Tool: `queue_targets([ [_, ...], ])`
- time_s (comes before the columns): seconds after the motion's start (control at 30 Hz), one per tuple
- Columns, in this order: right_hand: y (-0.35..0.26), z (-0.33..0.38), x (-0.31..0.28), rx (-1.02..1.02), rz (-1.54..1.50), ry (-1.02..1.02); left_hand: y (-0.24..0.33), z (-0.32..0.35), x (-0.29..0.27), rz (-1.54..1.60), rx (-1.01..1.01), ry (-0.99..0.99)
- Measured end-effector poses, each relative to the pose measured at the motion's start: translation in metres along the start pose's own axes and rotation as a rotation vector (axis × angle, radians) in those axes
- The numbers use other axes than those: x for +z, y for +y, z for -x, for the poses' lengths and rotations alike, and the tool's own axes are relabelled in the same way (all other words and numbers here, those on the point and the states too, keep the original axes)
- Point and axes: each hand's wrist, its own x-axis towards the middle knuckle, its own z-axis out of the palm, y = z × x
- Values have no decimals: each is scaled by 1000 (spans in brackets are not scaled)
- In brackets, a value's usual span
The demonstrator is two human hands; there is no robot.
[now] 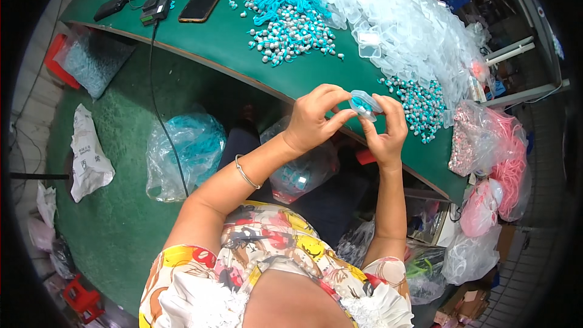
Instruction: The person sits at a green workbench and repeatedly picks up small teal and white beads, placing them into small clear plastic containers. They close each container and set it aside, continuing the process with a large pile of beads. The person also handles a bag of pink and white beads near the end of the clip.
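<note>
A small clear plastic case (359,96) with bright blue contents is held up over the table's front edge. My left hand (317,115) pinches its left side between thumb and fingers. On the other side, the thumb and fingers of my right hand (387,132) grip it too. The case's lid looks raised, though my fingers hide part of it. Behind it on the green table lie a pile of small silver-and-blue beads (291,37), blue cords (285,0) and a large heap of clear plastic cases (401,30). More blue-and-silver beads (419,102) lie right of my hands.
A phone (203,3) and a small black device (155,10) with a hanging cable lie at the table's left. Bags of pink cords (509,164) and pink beads (467,140) crowd the right corner. A bag of blue material (185,152) sits on the floor.
</note>
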Motion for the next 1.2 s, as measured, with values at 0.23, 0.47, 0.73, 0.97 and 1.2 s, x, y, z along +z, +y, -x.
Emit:
queue_targets([
  [0.23, -10, -5, -1, -57, 72, -15, -5, -3, -13, -39, 96, -31],
  [0.47, -14, -9, -1, -84, 78, -39, -9, 0, -24, 137, 37, -155],
  [0.73, -16, -10, -2, -77, 65, -66, -6, -9, -35, 233, -54, -176],
  [0.97, -17, -9, -4, -77, 56, -83, -12, -19, -32, 121, 52, -322],
  [1.2, -17, -4, -8, -73, 53, -100, -3, -22, -32, 121, 38, -344],
])
